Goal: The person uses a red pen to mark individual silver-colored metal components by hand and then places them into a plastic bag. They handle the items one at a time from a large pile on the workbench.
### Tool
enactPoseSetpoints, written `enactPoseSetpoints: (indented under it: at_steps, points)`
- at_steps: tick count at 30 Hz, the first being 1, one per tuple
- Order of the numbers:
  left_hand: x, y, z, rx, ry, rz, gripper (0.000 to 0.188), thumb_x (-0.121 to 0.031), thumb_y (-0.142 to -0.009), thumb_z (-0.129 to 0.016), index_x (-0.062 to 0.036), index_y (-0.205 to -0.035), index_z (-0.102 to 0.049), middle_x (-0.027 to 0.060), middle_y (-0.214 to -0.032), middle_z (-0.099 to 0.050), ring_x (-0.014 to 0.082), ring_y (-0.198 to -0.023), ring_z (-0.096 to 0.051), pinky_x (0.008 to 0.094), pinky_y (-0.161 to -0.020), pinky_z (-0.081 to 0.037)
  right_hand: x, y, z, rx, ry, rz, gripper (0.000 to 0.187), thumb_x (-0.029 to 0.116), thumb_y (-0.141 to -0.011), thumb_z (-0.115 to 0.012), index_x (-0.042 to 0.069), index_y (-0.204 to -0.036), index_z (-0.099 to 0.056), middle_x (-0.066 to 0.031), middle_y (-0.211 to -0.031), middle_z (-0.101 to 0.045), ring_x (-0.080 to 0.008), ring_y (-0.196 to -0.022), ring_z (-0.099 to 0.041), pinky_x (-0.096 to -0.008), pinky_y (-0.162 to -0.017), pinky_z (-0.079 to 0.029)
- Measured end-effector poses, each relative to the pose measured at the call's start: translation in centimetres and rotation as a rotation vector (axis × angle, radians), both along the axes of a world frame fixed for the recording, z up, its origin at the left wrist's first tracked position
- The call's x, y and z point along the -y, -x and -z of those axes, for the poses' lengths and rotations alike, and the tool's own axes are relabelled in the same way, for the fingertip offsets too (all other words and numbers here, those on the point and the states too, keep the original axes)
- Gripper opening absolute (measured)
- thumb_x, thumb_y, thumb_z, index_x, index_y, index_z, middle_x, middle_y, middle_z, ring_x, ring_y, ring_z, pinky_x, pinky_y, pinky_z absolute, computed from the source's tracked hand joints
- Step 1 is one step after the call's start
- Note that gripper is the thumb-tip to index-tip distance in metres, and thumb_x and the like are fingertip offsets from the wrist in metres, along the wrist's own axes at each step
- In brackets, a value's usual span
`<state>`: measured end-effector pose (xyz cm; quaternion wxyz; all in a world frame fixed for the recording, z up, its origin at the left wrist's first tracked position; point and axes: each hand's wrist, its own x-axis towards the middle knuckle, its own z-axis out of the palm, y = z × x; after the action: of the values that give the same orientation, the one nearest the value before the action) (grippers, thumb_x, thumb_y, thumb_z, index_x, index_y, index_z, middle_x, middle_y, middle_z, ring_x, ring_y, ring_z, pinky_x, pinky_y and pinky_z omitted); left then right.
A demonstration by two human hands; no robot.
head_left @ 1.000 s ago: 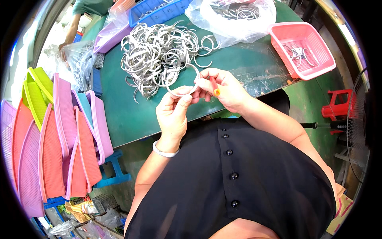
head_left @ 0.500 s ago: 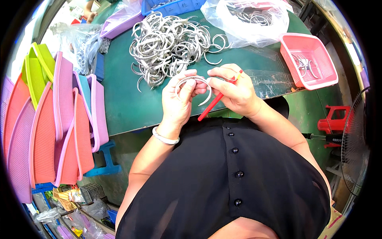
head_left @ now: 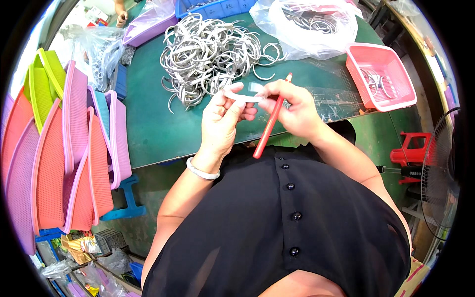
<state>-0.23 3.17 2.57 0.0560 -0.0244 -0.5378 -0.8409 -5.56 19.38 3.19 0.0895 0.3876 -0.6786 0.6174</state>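
Note:
A silvery open metal ring (head_left: 250, 99), much like a bangle, is turned partly edge-on above the table's near edge. My left hand (head_left: 219, 121) pinches one side of it between thumb and fingers. At its other side are the fingertips of my right hand (head_left: 301, 113), which also grips a red pencil (head_left: 267, 129). The pencil slants down toward my shirt, its tip pointing up and away. Just beyond both hands lies a tangled pile of similar open rings (head_left: 208, 57) on the green tabletop (head_left: 153, 119).
A pink basket (head_left: 383, 101) holding a few rings stands at the right, below a clear plastic bag (head_left: 307, 42) with more rings. Stacked coloured baskets (head_left: 74, 148) crowd the left. A blue bin (head_left: 217, 9) sits at the back. A fan (head_left: 438, 163) is at far right.
The ring has been tilted from nearly face-on to nearly edge-on. The red pencil has swung steeper in my right hand. A person's hand at the far left back has shifted slightly.

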Motion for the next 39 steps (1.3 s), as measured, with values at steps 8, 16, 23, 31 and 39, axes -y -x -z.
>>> enactPoseSetpoints:
  at_steps: [8, 16, 23, 31, 39]
  points:
    - [1.3, 0.4, -0.3, 0.166, -0.203, 0.022, 0.021, -0.023, -0.089, -0.05, -0.0028, -0.09, -0.055, 0.008, -0.076, -0.059, 0.0145, -0.063, -0.057, 0.0244, -0.057, -0.047, -0.3, 1.3, -1.1, 0.958, 0.202, -0.381, 0.013, 0.019, -0.088, -0.052, 0.006, -0.09, -0.053, -0.0073, -0.074, -0.061, -0.0111, -0.064, -0.055, -0.0224, -0.058, -0.044]
    - [1.5, 0.3, -0.3, 0.219, -0.234, 0.035, 0.02, -0.022, -0.089, -0.05, -0.0026, -0.089, -0.055, 0.0076, -0.076, -0.058, 0.0151, -0.064, -0.058, 0.0241, -0.057, -0.048, -0.2, 1.4, -0.8, 1.073, 0.278, -0.408, 0.025, 0.028, -0.092, -0.043, 0.006, -0.093, -0.053, -0.0093, -0.075, -0.061, -0.0132, -0.062, -0.055, -0.023, -0.057, -0.043]
    - [1.8, 0.7, 0.4, 0.337, -0.391, 0.099, 0.02, -0.02, -0.09, -0.048, -0.0013, -0.09, -0.055, 0.0082, -0.075, -0.06, 0.0151, -0.062, -0.058, 0.0241, -0.056, -0.049, -0.1, 1.4, -0.7, 0.997, 0.269, -0.406, 0.021, 0.024, -0.091, -0.046, 0.005, -0.096, -0.053, -0.0082, -0.076, -0.06, -0.0116, -0.064, -0.055, -0.0218, -0.058, -0.044]
    - [0.4, 1.4, 1.2, 0.471, -0.628, 0.261, 0.019, -0.014, -0.09, -0.042, 0.0, -0.096, -0.053, 0.005, -0.074, -0.058, 0.0114, -0.058, -0.053, 0.0217, -0.051, -0.044, 2.2, -0.4, -0.2, 0.568, 0.006, -0.213, 0.01, 0.003, -0.083, -0.054, 0.0, -0.091, -0.057, 0.0003, -0.078, -0.058, -0.0052, -0.075, -0.053, -0.0205, -0.068, -0.044]
    - [0.2, 1.4, 1.4, 0.505, -0.64, 0.268, 0.021, -0.014, -0.09, -0.042, 0.0001, -0.097, -0.055, 0.0054, -0.08, -0.057, 0.0089, -0.057, -0.049, 0.0204, -0.048, -0.036, 3.0, -1.2, 0.4, 0.158, -0.195, 0.093, 0.012, 0.013, -0.076, -0.06, 0.007, -0.086, -0.061, -0.0129, -0.068, -0.06, -0.0269, -0.063, -0.06, -0.0326, -0.056, -0.046]
